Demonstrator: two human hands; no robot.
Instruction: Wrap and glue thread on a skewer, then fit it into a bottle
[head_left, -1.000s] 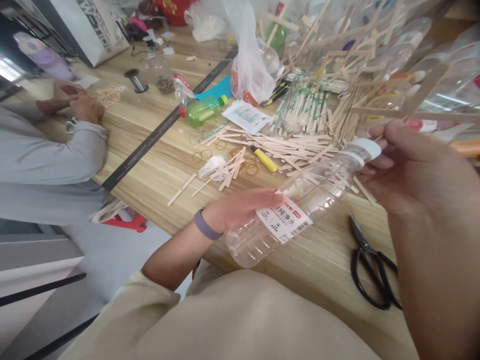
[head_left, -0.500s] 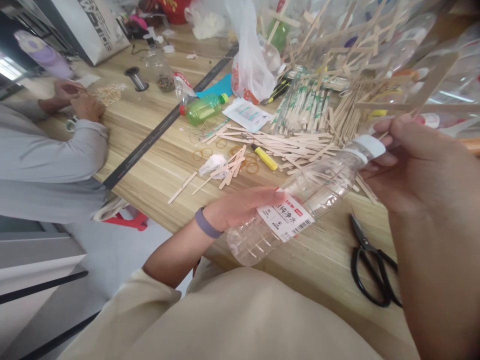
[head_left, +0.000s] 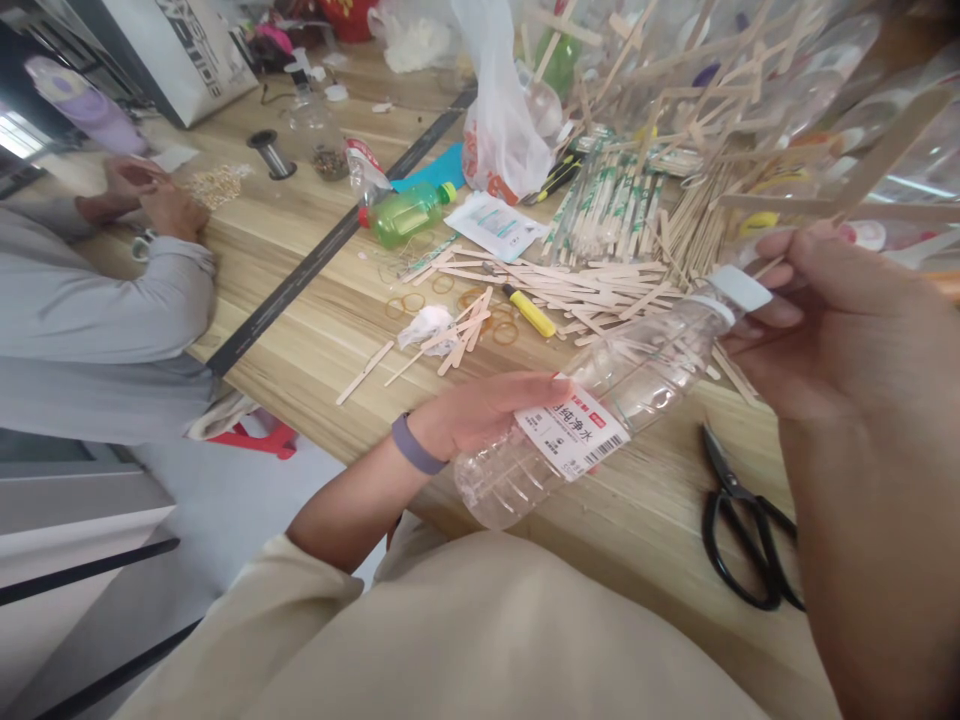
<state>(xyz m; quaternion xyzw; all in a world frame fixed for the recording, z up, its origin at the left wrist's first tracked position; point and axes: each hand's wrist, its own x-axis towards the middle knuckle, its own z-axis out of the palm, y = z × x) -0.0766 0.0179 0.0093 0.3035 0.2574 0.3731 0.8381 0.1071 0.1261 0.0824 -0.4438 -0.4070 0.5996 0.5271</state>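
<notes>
A clear plastic water bottle [head_left: 660, 360] with a white and red label lies tilted across the front of me, its white cap [head_left: 741, 289] toward the upper right. My left hand [head_left: 499, 415] is closed around its lower half, thumb over the label. At the cap, my right hand [head_left: 832, 320] is pinched, with a thin wooden stick [head_left: 766, 268] between thumb and fingers. Its other fingers curl behind the cap. Just above this hand are crossed flat wooden sticks [head_left: 889, 160]; whether they join the thin stick, I cannot tell.
Black-handled scissors [head_left: 739, 530] lie by my right forearm. Beyond the bottle are loose craft sticks [head_left: 555, 285], a yellow utility knife [head_left: 531, 312], rubber bands [head_left: 504, 327], a green bottle [head_left: 409, 215] and a plastic bag [head_left: 502, 140]. A person's hands [head_left: 169, 200] work at the left.
The crossed flat sticks above my right hand have shifted slightly up and to the right. The capped end of the bottle has turned slightly. My left hand keeps its hold.
</notes>
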